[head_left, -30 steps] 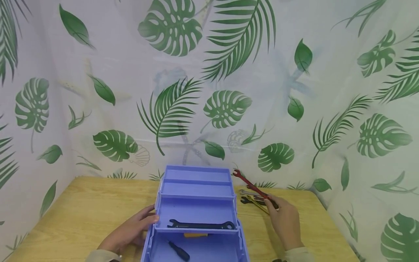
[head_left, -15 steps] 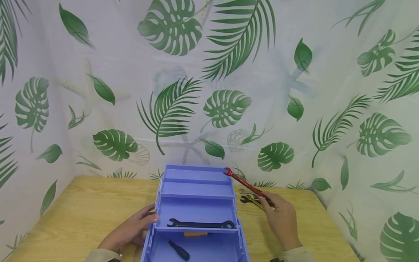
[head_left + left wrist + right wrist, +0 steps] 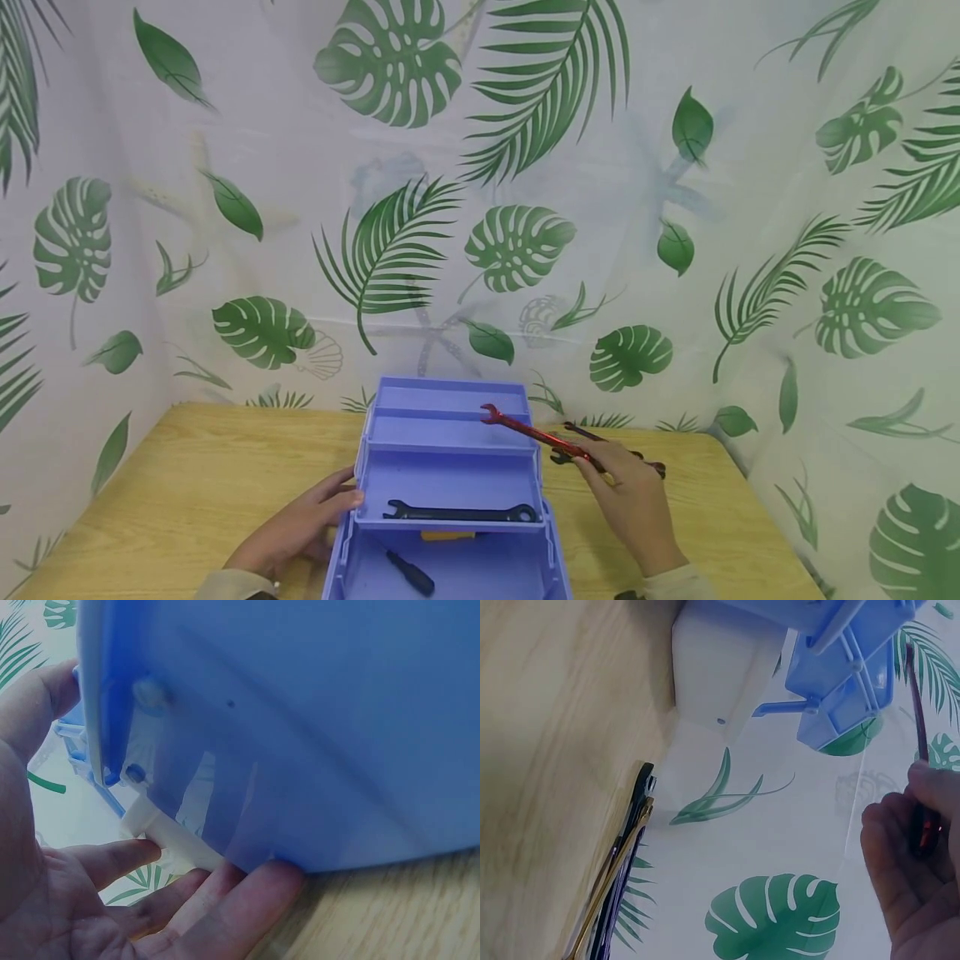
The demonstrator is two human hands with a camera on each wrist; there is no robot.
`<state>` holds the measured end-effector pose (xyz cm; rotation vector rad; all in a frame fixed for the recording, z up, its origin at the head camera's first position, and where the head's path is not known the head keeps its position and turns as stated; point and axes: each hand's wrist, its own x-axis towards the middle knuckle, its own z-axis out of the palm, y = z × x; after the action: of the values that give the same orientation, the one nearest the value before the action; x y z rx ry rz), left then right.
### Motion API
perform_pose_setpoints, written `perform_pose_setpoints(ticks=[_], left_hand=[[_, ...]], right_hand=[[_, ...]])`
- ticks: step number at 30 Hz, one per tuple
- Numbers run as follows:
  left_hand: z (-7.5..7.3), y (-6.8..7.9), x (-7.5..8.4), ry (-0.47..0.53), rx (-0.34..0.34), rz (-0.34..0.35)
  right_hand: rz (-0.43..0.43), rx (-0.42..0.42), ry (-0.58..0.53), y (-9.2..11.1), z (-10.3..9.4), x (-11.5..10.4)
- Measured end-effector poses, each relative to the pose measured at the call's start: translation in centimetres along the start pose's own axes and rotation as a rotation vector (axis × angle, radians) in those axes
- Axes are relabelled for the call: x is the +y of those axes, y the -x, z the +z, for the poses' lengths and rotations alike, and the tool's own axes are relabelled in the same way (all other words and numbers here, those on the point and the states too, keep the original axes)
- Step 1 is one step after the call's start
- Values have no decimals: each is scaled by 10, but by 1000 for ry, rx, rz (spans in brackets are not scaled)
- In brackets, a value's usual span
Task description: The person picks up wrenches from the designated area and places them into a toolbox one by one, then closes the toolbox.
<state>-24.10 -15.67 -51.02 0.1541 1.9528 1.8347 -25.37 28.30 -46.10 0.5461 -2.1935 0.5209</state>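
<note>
A blue toolbox [image 3: 450, 477] stands at the table's front with its stepped trays spread out. My left hand [image 3: 303, 525] touches its left side; in the left wrist view the thumb lies at an edge and the extended fingertips rest against the wall [image 3: 330, 750]. My right hand [image 3: 636, 504] pinches a red open-ended wrench [image 3: 525, 430] near its lower end. The wrench's open end is over the upper trays, at their right half. A black combination wrench [image 3: 461, 516] lies in the lower tray, and a dark screwdriver [image 3: 411, 575] in the bottom compartment.
Several more wrenches [image 3: 622, 870] lie in a bunch on the wooden table [image 3: 247, 458], right of the toolbox, partly behind my right hand. Something yellow [image 3: 447, 537] sits under the lower tray. A leaf-patterned sheet [image 3: 480, 167] hangs behind the table.
My right hand has moved left with the red wrench, whose open end went from beside the toolbox to over the upper trays. The left hand and toolbox have stayed put.
</note>
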Motion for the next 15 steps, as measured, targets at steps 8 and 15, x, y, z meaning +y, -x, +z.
perform_pose_setpoints(ticks=[8,15], left_hand=[[-1,0,-1,13,-1,6],[-1,0,-2,14,0,10]], right_hand=[[-114,-30,-45,0,4,-4],[-176,-65,-37,4,7,-4]])
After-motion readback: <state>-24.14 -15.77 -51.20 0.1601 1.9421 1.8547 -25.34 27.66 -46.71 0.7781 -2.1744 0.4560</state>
